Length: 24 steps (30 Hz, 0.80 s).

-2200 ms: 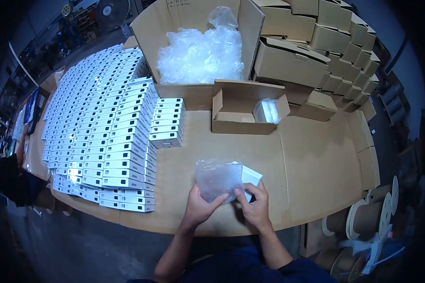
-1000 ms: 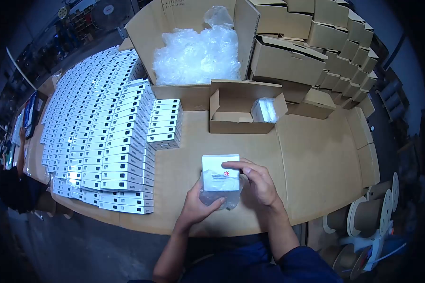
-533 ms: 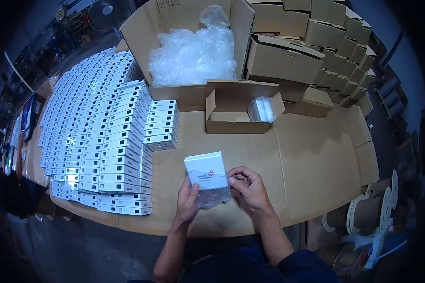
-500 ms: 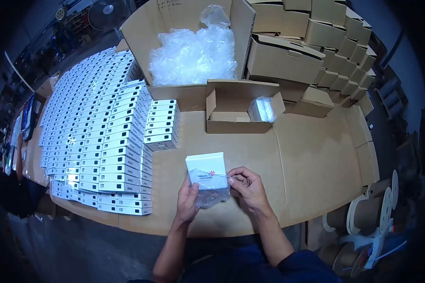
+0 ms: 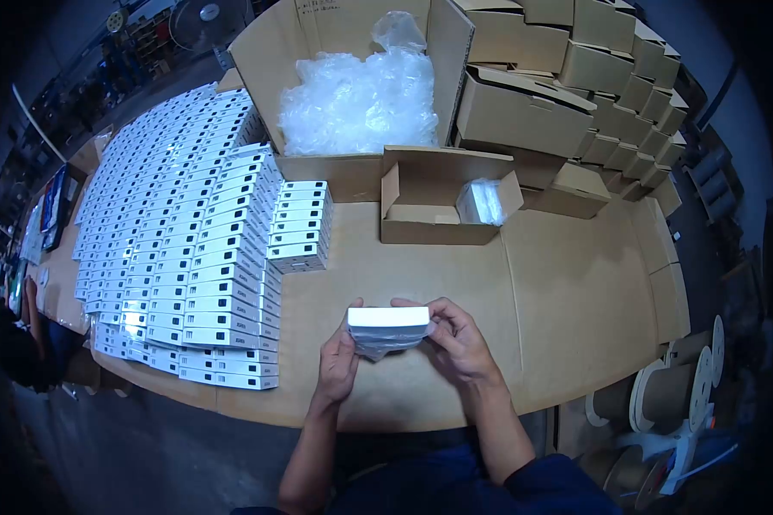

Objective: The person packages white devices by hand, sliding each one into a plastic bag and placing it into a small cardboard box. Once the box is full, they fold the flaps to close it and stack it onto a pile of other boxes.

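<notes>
A small white box (image 5: 388, 318) is held between both hands above the cardboard-covered table. Its lower part is inside a clear plastic bag (image 5: 381, 342), and one narrow side faces up towards me. My left hand (image 5: 339, 362) is closed on the left edge of the bagged box. On the right edge, my right hand (image 5: 462, 345) grips box and bag with thumb and fingers. Beyond them stands an open cardboard carton (image 5: 438, 232) with wrapped white boxes (image 5: 481, 202) at its right end.
Stacked white boxes with dark squares (image 5: 223, 257) fill the table's left side. A large carton (image 5: 262, 77) of clear plastic bags (image 5: 361, 103) stands at the back. Brown cartons (image 5: 515, 112) are piled back right. Cable spools (image 5: 670, 390) sit beyond the right edge. Another person's arm (image 5: 33, 305) shows far left.
The white box has tipped so its narrow side shows instead of its printed broad face. My right hand's fingers have moved from the bag's edge to around the box's right side.
</notes>
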{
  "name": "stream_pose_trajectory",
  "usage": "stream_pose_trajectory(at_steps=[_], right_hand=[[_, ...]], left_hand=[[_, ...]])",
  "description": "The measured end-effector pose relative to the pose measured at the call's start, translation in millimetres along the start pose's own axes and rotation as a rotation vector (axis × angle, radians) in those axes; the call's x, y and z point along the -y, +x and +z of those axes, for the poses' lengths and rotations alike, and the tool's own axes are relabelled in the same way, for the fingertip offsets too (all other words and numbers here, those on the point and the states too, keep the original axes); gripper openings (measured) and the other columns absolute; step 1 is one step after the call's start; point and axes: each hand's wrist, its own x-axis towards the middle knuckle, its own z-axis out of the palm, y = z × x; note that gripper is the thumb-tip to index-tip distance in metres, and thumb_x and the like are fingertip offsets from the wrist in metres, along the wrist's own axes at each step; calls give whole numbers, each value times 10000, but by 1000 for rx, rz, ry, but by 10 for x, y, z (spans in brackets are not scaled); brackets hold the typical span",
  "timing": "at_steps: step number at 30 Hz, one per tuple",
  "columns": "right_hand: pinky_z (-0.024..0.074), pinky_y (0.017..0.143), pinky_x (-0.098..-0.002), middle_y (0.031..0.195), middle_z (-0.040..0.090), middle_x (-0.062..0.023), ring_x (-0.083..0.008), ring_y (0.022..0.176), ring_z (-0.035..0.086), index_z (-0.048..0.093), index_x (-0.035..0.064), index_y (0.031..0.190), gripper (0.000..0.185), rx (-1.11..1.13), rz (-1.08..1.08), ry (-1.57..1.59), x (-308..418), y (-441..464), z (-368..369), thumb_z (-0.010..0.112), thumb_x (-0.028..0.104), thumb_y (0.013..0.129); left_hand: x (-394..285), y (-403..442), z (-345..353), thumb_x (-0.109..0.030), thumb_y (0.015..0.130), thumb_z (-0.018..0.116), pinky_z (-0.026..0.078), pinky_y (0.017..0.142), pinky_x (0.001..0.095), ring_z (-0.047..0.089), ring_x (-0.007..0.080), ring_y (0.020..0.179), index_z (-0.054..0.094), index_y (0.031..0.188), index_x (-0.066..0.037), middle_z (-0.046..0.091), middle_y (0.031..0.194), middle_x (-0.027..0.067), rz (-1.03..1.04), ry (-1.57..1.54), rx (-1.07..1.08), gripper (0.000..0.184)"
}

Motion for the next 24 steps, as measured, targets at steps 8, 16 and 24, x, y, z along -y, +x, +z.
stream_pose_trajectory(at_steps=[8,16,24], right_hand=[[496,1016,-348,1187,655,-99,-175,1153,620,576,40,1161,115,-71,138,132,-78,-57,-20,596,73,1053],[405,1145,-413,1433,572,-270,-269,1324,557,571,31,1099,51,-54,-213,-127,-82,4,93,576,56,1054],[450,1079,-360,1306,649,-221,-224,1217,616,560,40,1089,71,-175,-91,20,-20,3,172,606,71,1045]], left_hand=[[-85,28,-13,-259,1145,363,375,1167,384,496,270,1382,452,1485,118,503,1495,204,-5,142,-40,516],[7,45,134,-241,1146,361,360,1190,390,497,271,1387,399,1525,113,504,1516,218,48,115,-166,520],[-43,28,136,-297,1151,320,385,1159,378,521,262,1345,406,1521,103,561,1430,208,131,166,-133,551]])
